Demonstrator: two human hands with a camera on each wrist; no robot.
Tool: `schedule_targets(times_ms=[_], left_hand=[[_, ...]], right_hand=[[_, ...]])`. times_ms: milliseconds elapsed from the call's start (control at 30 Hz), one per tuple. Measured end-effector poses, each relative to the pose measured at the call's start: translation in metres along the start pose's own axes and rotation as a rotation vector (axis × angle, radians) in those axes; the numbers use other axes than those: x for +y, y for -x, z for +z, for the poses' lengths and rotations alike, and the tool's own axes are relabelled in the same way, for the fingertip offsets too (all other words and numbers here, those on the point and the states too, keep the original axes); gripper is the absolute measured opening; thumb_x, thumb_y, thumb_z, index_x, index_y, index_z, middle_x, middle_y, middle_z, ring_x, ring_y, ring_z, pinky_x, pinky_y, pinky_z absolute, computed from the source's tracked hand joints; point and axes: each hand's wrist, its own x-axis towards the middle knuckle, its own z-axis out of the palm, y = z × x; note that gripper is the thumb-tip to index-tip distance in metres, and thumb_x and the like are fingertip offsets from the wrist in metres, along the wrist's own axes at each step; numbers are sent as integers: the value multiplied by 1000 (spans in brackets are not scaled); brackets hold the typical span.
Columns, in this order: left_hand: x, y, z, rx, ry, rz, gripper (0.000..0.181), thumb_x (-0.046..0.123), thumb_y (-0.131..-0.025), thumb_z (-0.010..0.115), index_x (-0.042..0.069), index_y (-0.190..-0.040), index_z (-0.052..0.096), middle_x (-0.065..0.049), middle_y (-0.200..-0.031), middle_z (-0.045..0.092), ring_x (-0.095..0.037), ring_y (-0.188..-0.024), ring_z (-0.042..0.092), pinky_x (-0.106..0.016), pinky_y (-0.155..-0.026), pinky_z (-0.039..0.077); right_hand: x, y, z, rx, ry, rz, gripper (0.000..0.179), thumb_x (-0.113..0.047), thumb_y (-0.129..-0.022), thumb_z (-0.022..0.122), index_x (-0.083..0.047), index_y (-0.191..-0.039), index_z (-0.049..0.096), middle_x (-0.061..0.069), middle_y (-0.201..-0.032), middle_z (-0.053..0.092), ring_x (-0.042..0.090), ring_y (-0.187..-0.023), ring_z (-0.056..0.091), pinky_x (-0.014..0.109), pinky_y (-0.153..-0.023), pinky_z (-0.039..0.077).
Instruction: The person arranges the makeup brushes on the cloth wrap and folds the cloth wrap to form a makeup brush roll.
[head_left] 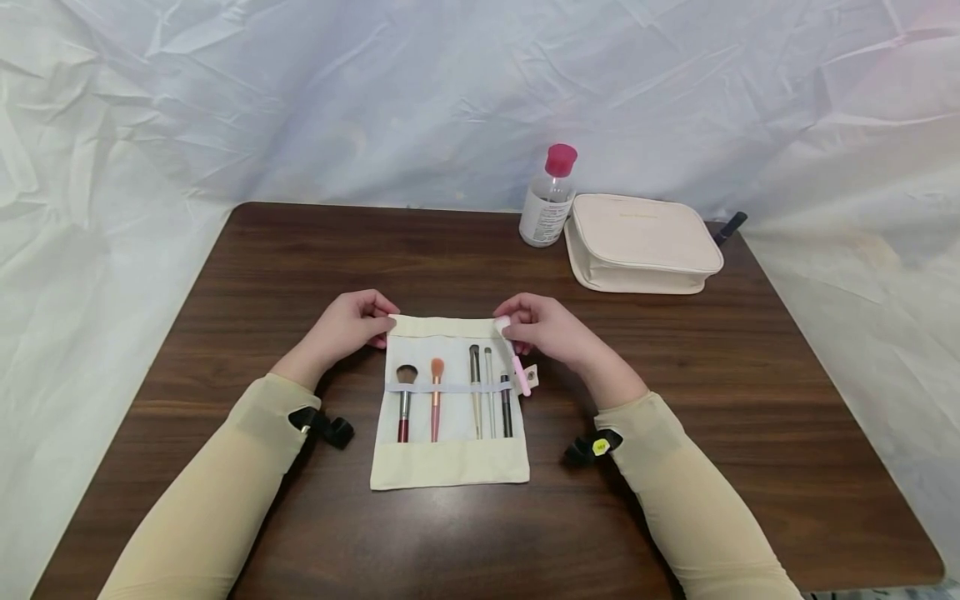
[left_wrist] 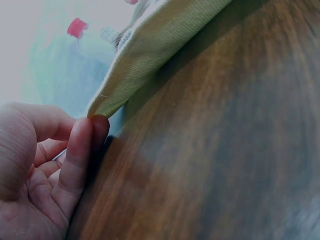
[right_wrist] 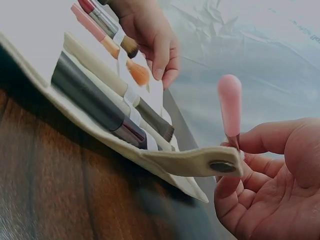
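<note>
A cloth brush roll (head_left: 450, 462) lies spread on the worktop (head_left: 337, 258) in front of the person, pockets toward the body. The left hand (head_left: 348, 325) pinches its far left corner between thumb and fingers. At the far right corner, the right hand (head_left: 543, 329) pinches a pink-handled tool (head_left: 521, 375); whether those fingers also nip the cloth, I cannot tell. The tool's handle points back toward the person, just beside the side tab (head_left: 532, 377) with its metal snap.

Five pieces sit under the elastic band (head_left: 453, 387), ends in the pocket: a red-handled brush (head_left: 405, 408), an orange-tipped brush (head_left: 436, 396), two thin brushes (head_left: 476, 396) and a black stick (head_left: 506, 408). A wider gap parts the orange-tipped brush from the thin ones.

The step in hand looks like filling the roll, with the pink-handled tool yet to be stowed. The next move probably calls for sliding its handle under the band and into the pocket, perhaps at that gap, while the left hand steadies the cloth.

Farther back stand a bottle (head_left: 543, 218) and a pale pouch (head_left: 645, 242).
</note>
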Motion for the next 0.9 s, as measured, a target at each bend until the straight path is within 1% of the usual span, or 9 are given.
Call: schedule_targets(times_ms=[200, 500, 633, 767, 900], left_hand=[[0, 1, 0, 4, -3, 1, 16, 14, -100, 67, 7, -114, 68, -16, -103, 70, -22, -80, 71, -31, -71, 64], [1, 0, 0, -1, -10, -9, 16, 15, -101, 66, 6, -115, 68, -16, -103, 69, -24, -81, 71, -30, -71, 64], [0, -1, 0, -2, -4, -5, 17, 14, -101, 66, 6, -115, 68, -17, -103, 69, -24, -81, 71, -30, -71, 64], [0, -1, 0, -1, 2, 0, 17, 14, -100, 66, 5, -115, 68, -17, -103, 70, -23, -80, 71, -30, -71, 64], [0, 0, 0, -3, 8, 4, 17, 14, -100, 66, 5, -114, 68, -17, -102, 70, -22, -79, 71, -31, -70, 64]], right_hand=[[0, -2, 6, -6, -9, 0, 29, -5, -97, 66, 1, -125, 62, 8, -80, 63, 19, -70, 61, 29, -64, 54], [1, -7, 14, -1, 10, 13, 28, -8, -98, 67, -5, -125, 63, 10, -81, 63, 22, -72, 62, 30, -66, 57], [2, -8, 17, 6, 7, 13, 29, -7, -97, 67, -3, -125, 62, 8, -79, 63, 21, -71, 61, 29, -65, 55], [0, -10, 21, 12, -10, -5, 29, -5, -97, 67, -1, -125, 62, 7, -77, 62, 19, -69, 60, 27, -62, 52], [-1, -10, 24, 17, 2, -17, 29, -5, -96, 67, 0, -124, 62, 7, -76, 61, 19, -67, 57, 28, -61, 50]])
